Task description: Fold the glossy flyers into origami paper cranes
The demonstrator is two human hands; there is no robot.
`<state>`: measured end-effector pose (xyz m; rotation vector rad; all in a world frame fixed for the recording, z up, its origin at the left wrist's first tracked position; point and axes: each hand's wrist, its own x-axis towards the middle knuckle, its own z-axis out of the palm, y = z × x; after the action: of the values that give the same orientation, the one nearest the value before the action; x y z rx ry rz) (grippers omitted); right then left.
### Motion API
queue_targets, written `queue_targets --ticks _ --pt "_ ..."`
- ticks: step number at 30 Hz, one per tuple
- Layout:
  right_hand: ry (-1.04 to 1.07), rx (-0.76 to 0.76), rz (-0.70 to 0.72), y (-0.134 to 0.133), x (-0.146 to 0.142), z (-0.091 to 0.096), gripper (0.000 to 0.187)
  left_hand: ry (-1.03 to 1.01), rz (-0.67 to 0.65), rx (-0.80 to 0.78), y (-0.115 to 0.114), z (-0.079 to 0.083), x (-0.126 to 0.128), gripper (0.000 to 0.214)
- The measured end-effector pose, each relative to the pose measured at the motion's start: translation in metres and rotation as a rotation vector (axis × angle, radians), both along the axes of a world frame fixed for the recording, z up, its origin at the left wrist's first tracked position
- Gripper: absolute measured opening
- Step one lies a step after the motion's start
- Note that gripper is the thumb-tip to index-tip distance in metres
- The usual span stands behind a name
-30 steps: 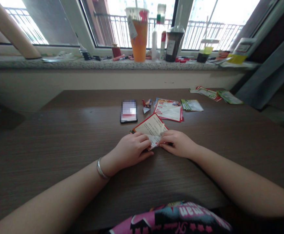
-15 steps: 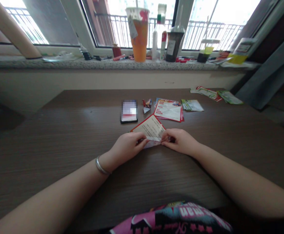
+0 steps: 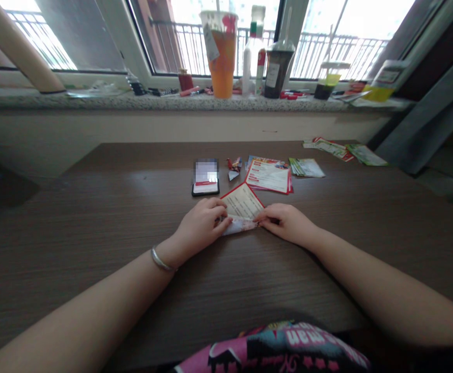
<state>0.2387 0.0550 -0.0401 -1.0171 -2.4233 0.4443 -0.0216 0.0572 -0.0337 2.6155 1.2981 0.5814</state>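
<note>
Pinching from opposite sides, the left hand (image 3: pixel 201 226) and the right hand (image 3: pixel 286 224) clamp the folded near edge of a red-bordered paper card (image 3: pixel 242 202), with a short gap between them. The card lies flat on a wood-grain table (image 3: pixel 94 228), its pointed top aimed away from the person and its creased flap under the fingers. A silver bangle (image 3: pixel 160 260) circles the left wrist. Just ahead of the left hand lies a smartphone (image 3: pixel 205 177) with a pixelated screen. Ahead of the card sit a small folded paper piece (image 3: pixel 234 169) and a red-bordered leaflet (image 3: pixel 268 176), with green-printed leaflets (image 3: pixel 306 167) farther right. Well beyond the hands, an orange drink cup (image 3: pixel 222 59) stands on a speckled stone window sill (image 3: pixel 172 102). Below the hands shows a pink printed shirt (image 3: pixel 273 347).
</note>
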Motion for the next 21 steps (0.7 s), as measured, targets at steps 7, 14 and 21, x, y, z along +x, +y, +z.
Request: queue_targets --ticks 7,14,21 --pt "-0.005 0.028 0.045 0.0000 0.0010 0.0008 0.016 0.020 -0.103 -0.047 -0.0003 -0.0005 0.0017 0.024" --pt "-0.010 0.012 0.028 0.0030 0.0016 0.0004 0.012 0.113 -0.065 -0.045 -0.0072 0.0019 0.0047 0.026" --pt "-0.054 0.097 0.106 0.0007 -0.0010 0.0031 0.017 0.177 -0.027 0.058 -0.0042 0.0015 0.0056 0.024"
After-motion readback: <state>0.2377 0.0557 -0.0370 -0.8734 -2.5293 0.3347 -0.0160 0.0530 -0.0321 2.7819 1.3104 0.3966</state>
